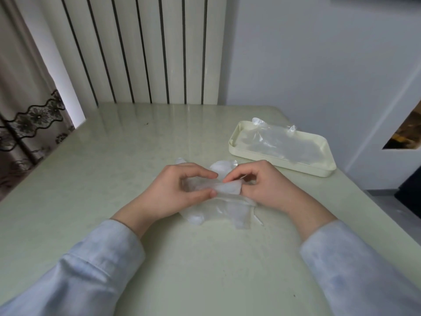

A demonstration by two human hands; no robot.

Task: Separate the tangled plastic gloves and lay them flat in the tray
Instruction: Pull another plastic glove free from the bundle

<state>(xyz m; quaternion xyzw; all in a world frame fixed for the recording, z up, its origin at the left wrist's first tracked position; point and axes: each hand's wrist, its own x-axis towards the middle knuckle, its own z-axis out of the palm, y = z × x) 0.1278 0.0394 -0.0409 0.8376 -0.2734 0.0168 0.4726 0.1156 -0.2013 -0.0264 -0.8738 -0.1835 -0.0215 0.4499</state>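
Pinching a fold of the clear gloves (pixel 218 208) between thumb and fingers, the left hand (pixel 180 190) and right hand (pixel 262 185) meet over the tangle on the counter (pixel 114 167). Their fingers hide the middle of the bundle, so the number of gloves is unclear. Well apart to the right, the tray (pixel 234 151) holds a flattened glove (pixel 280 142), its edges faint.
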